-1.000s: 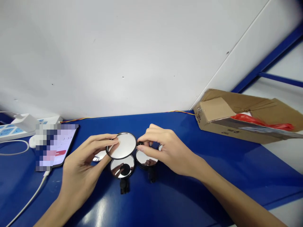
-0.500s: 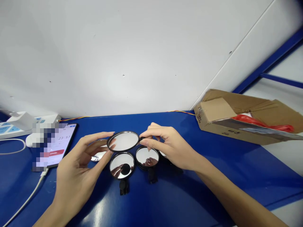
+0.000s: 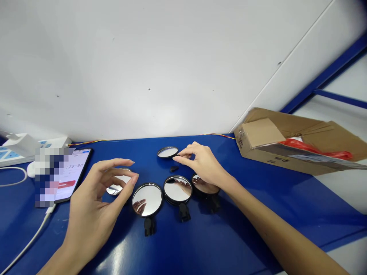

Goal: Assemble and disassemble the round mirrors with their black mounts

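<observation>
Several round black-rimmed mirrors lie on the blue table. One mirror (image 3: 168, 152) is at the back, tilted, at the fingertips of my right hand (image 3: 200, 162), which are pinched on its right edge. A small black piece (image 3: 174, 168) is just below it. In front are a mirror (image 3: 147, 199) with a black clamp, a second mirror (image 3: 178, 188), and a third mirror (image 3: 205, 185) partly under my right hand. My left hand (image 3: 99, 198) is open, thumb and fingers apart, over another mirror (image 3: 116, 185) that it partly hides.
A phone (image 3: 69, 177) with a white cable and a power strip (image 3: 56, 143) are at the left. An open cardboard box (image 3: 272, 152) holding red plastic stands at the right. A white wall (image 3: 149, 68) rises behind the table, with thin wires along its foot.
The mirror held between both hands has moved back and to the right, out of my left hand. My right hand has moved slightly back with it. The small black piece now shows on the table.
</observation>
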Tool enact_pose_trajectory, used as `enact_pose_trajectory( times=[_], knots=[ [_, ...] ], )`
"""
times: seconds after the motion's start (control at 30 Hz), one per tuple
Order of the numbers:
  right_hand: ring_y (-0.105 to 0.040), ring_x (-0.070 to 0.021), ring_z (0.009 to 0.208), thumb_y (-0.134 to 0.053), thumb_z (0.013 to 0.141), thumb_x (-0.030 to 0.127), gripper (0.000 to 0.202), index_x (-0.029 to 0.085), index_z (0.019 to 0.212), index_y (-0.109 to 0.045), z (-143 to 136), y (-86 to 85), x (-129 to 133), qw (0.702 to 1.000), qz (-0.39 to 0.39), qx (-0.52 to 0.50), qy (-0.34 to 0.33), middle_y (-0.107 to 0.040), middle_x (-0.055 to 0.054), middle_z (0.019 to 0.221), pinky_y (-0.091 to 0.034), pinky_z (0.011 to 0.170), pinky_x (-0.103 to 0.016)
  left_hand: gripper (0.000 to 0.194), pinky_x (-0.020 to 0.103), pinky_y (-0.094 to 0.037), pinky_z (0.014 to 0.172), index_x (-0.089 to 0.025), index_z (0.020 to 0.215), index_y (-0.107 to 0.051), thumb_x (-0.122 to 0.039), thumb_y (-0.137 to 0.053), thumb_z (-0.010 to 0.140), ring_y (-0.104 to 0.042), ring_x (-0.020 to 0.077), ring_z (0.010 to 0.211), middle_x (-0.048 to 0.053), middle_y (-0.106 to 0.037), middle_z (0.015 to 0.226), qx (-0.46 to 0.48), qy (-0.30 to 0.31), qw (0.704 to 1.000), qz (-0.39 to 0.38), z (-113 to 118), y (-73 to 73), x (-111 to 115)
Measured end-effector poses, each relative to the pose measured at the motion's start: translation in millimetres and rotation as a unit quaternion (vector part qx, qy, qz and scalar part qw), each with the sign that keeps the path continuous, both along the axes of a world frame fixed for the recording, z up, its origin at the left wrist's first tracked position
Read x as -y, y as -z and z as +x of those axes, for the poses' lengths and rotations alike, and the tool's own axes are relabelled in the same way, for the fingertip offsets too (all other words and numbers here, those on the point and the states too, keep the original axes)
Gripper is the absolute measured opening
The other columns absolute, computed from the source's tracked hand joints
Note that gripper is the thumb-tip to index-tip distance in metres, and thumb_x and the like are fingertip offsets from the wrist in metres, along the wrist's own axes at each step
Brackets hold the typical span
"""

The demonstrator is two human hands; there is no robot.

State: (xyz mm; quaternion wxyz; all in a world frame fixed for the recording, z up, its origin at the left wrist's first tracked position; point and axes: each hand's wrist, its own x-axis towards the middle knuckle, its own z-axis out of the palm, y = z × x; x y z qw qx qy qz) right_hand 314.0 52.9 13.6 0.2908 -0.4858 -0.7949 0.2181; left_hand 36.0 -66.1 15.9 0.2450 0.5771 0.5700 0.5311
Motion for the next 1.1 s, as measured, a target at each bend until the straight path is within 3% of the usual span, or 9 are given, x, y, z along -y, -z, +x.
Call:
enact_pose_trajectory(
  times=[0.1,0.2,0.33,0.43,0.57,0.73,0.87,0.93,1.1],
  knots=[
    [-0.066,-0.0279,0.094,-0.082,0.104,0.041,0.022,0.025,0.089,-0.085,-1.6,2.0,0.4,1.0,-0.01,0.017,0.007,-0.082,-0.004,0.087,-0.049,0.091,-0.045,0.038,0.029,-0.056,0.053,-0.031,0.13,-0.07,-0.049,-0.086,0.1,-0.081,0.0269,0.098,0.007,-0.078,0.128,-0.009,0.01,1.0,-0.002,-2.9,2.9,-1.5],
    [-0.068,-0.0275,0.093,-0.085,0.103,0.042,0.022,0.025,0.089,-0.085,-4.0,3.2,-0.9,0.999,-0.02,0.023,0.013,-0.081,-0.004,0.086,-0.05,0.095,-0.046,0.038,0.033,-0.063,0.069,-0.033,0.131,-0.069,-0.05,-0.084,0.101,-0.079,0.0277,0.105,0.005,-0.078,0.128,-0.015,0.013,1.0,0.005,-6.4,7.2,-3.6],
    [-0.072,-0.0279,0.091,-0.089,0.098,0.041,0.02,0.025,0.085,-0.086,-9.1,1.3,-5.4,0.999,-0.041,0.027,-0.002,-0.083,-0.005,0.085,-0.052,0.082,-0.041,0.033,0.04,-0.064,0.087,-0.033,0.129,-0.07,-0.051,-0.081,0.104,-0.077,0.0299,0.11,0.004,-0.079,0.122,-0.015,0.001,1.0,0.008,-6.5,11.0,-5.8],
    [-0.074,-0.0272,0.09,-0.089,0.097,0.041,0.021,0.025,0.083,-0.087,-13.9,-1.2,-7.2,0.998,-0.057,0.022,-0.031,-0.084,-0.005,0.084,-0.053,0.077,-0.038,0.031,0.039,-0.063,0.081,-0.033,0.127,-0.07,-0.051,-0.081,0.104,-0.077,0.0304,0.108,0.004,-0.079,0.119,-0.008,-0.002,1.0,0.011,-5.8,12.2,-6.3],
    [-0.075,-0.0258,0.095,-0.081,0.104,0.043,0.019,0.028,0.096,-0.091,-15.8,-2.6,-4.8,0.996,-0.066,0.011,-0.061,-0.086,-0.004,0.093,-0.056,0.082,-0.038,0.031,0.035,-0.061,0.076,-0.033,0.129,-0.07,-0.049,-0.081,0.105,-0.077,0.0281,0.109,0.003,-0.079,0.121,-0.01,0.016,1.0,0.005,-11.5,13.9,-7.0],
    [-0.072,-0.0273,0.1,-0.083,0.102,0.033,0.009,0.027,0.103,-0.089,-11.7,-1.8,-2.2,0.998,-0.035,0.016,-0.055,-0.083,-0.006,0.101,-0.056,0.093,-0.043,0.031,0.033,-0.062,0.073,-0.033,0.124,-0.072,-0.056,-0.079,0.104,-0.075,0.027,0.108,0.002,-0.078,0.124,-0.032,0.002,0.999,-0.031,-22.1,15.7,-12.3],
    [-0.067,-0.0283,0.124,-0.073,0.107,0.021,0.021,0.029,0.121,-0.087,-12.1,-0.7,-1.7,0.996,-0.002,0.023,-0.088,-0.08,-0.007,0.127,-0.053,0.11,-0.047,0.034,0.03,-0.057,0.06,-0.031,0.12,-0.073,-0.059,-0.08,0.102,-0.074,0.029,0.108,0.004,-0.078,0.121,-0.028,-0.016,0.999,-0.03,-24.1,17.1,-15.6],
    [-0.063,-0.0299,0.135,-0.068,0.111,0.023,0.027,0.031,0.13,-0.085,-14.1,-1.4,-1.2,0.992,0.006,0.046,-0.12,-0.076,-0.008,0.145,-0.048,0.117,-0.051,0.036,0.031,-0.057,0.06,-0.031,0.12,-0.074,-0.061,-0.08,0.101,-0.074,0.0293,0.106,0.005,-0.078,0.117,-0.031,-0.017,0.999,-0.024,-23.5,17.9,-15.7],
    [-0.063,-0.034,0.137,-0.047,0.123,0.031,0.039,0.029,0.145,-0.079,-17.3,-9.4,-5.0,0.966,0.014,0.163,-0.202,-0.069,-0.011,0.16,-0.044,0.113,-0.057,0.034,0.033,-0.061,0.071,-0.032,0.122,-0.074,-0.059,-0.079,0.103,-0.073,0.0272,0.105,0.003,-0.079,0.115,-0.048,-0.015,0.998,-0.034,-20.2,17.5,-14.0]
  ],
)
